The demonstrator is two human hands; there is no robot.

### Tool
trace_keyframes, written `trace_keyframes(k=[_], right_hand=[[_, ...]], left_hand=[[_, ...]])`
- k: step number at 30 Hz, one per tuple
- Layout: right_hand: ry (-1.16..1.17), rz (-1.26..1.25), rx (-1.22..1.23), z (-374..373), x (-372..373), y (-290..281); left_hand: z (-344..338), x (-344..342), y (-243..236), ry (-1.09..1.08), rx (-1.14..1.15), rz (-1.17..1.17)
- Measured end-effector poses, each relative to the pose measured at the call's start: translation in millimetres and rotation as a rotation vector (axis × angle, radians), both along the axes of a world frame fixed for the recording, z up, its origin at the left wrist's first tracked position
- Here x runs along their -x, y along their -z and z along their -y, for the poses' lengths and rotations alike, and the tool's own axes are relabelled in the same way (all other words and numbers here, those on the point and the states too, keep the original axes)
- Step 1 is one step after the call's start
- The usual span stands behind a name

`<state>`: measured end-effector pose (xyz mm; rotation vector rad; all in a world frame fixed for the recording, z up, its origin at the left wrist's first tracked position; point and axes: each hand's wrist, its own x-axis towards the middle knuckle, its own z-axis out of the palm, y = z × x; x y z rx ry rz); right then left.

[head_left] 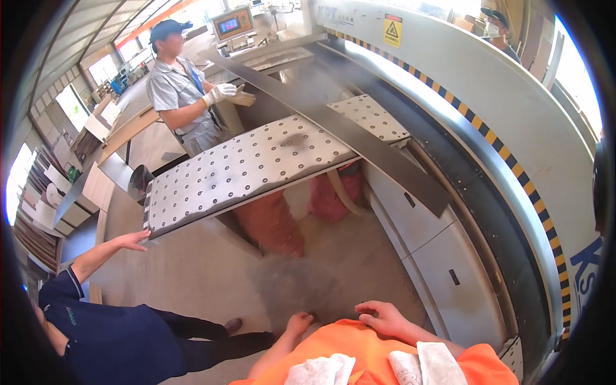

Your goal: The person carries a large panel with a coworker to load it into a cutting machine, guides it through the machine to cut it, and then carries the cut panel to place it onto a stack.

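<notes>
My left hand [298, 323] is low in front of my orange shirt [366, 343], its fingers curled in; a small dark spot shows at them, too small to name. My right hand [383, 318] hovers at the shirt's front, fingers loosely bent and apart, holding nothing. Neither hand touches the machine. Beyond them, a long dark brown board strip [340, 131] lies slantwise over a pale table [212, 186] dotted with round ball inserts. Its near end juts past the table's edge beside the saw machine's dark bed [494, 237].
A co-worker in grey with white gloves [221, 94] stands across the table. Another person in navy [122, 337] rests a hand [133, 240] on its left corner. Red bags [273, 224] sit underneath. A striped machine beam [513, 167] curves along the right; a control screen [232, 25] stands behind.
</notes>
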<state>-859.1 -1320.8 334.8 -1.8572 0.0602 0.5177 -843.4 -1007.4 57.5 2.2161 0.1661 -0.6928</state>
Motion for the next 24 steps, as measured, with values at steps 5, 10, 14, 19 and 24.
trace_keyframes(k=[5, 10, 14, 19, 24], right_hand=[[-0.050, 0.018, 0.067, -57, -17, -2], [-0.042, -0.070, 0.065, -96, -23, 2], [0.007, -0.076, 0.080, -98, -21, 14], [0.197, -0.075, 0.053, -67, -10, 29], [0.563, 0.019, 0.112, 30, 20, 101]], left_hand=[[-85, 17, 12, -0.083, -0.172, -0.177], [-185, 48, 57, -0.268, -0.153, -0.313], [-201, 41, 44, -0.443, 0.037, -0.354], [-185, 17, 38, -0.437, 0.064, -0.341], [-124, -16, 22, -0.211, -0.030, -0.315]])
